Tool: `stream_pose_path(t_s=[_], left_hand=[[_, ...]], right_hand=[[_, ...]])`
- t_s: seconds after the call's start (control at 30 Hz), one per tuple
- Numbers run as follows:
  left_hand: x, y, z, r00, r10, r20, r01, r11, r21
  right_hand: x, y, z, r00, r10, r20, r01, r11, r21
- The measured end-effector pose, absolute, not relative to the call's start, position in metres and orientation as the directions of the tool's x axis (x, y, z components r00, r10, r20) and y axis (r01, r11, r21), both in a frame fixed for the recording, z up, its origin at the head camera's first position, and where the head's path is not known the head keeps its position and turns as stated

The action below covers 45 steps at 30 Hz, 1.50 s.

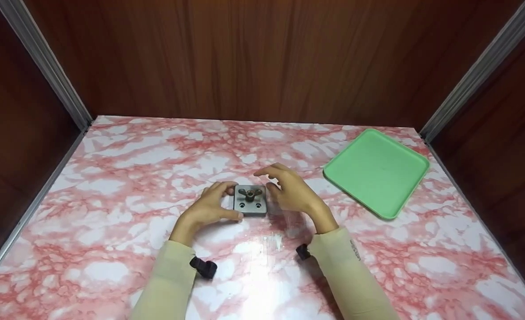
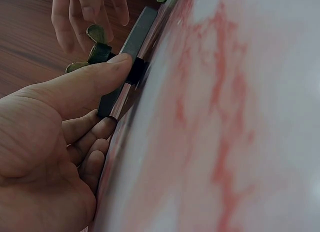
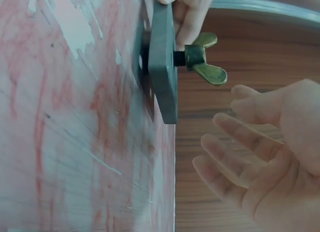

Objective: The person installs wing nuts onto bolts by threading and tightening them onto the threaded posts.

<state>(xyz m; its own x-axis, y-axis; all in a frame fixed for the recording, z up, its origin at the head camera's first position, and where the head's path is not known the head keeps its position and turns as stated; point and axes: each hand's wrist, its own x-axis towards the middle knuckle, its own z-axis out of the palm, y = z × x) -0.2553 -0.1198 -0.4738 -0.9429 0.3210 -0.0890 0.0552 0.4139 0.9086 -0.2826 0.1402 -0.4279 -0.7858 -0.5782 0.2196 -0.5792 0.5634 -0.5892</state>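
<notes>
A small square grey metal plate (image 1: 250, 210) lies near the middle of the table, with two holes along its near side. On a threaded stud rising from it sits a brass-toned wing nut (image 3: 196, 56); some thread shows between nut and plate. My left hand (image 1: 207, 208) holds the plate's left side, thumb at the near edge and fingers at the far corner. In the left wrist view, a dark piece (image 2: 136, 72) shows beneath the plate. My right hand (image 3: 270, 152) hovers just right of the wing nut, fingers loosely bent, apart from nut and plate.
A light green square tray (image 1: 378, 173) lies at the right rear of the red and white marbled table (image 1: 125, 200). Brown wood-grain panels (image 1: 244, 62) with metal corner strips enclose the back and both sides.
</notes>
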Motion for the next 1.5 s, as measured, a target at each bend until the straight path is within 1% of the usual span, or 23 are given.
stream_pose_path(t_s=[0.17, 0.4, 0.8, 1.13, 1.5], left_hand=[[-0.2559, -0.1206, -0.4749, -0.941, 0.323, -0.097, 0.050, 0.419, 0.907], [-0.2549, -0.1212, -0.4741, -0.941, 0.322, -0.109, 0.045, 0.436, 0.899], [-0.2545, -0.1209, -0.4728, -0.938, 0.322, -0.127, 0.026, 0.431, 0.902], [-0.2545, -0.1207, -0.4727, -0.937, 0.324, -0.130, 0.023, 0.428, 0.903], [-0.2543, -0.1205, -0.4728, -0.939, 0.317, -0.130, 0.024, 0.438, 0.899]], right_hand=[[-0.2839, 0.1362, -0.4313, -0.733, -0.628, 0.262, -0.645, 0.521, -0.559], [-0.2835, 0.1330, -0.4337, -0.712, -0.660, 0.239, -0.660, 0.513, -0.549], [-0.2816, 0.1336, -0.4325, -0.702, -0.694, 0.162, -0.646, 0.524, -0.556], [-0.2825, 0.1336, -0.4330, -0.682, -0.717, 0.147, -0.661, 0.518, -0.543], [-0.2815, 0.1327, -0.4330, -0.698, -0.707, 0.114, -0.643, 0.549, -0.535]])
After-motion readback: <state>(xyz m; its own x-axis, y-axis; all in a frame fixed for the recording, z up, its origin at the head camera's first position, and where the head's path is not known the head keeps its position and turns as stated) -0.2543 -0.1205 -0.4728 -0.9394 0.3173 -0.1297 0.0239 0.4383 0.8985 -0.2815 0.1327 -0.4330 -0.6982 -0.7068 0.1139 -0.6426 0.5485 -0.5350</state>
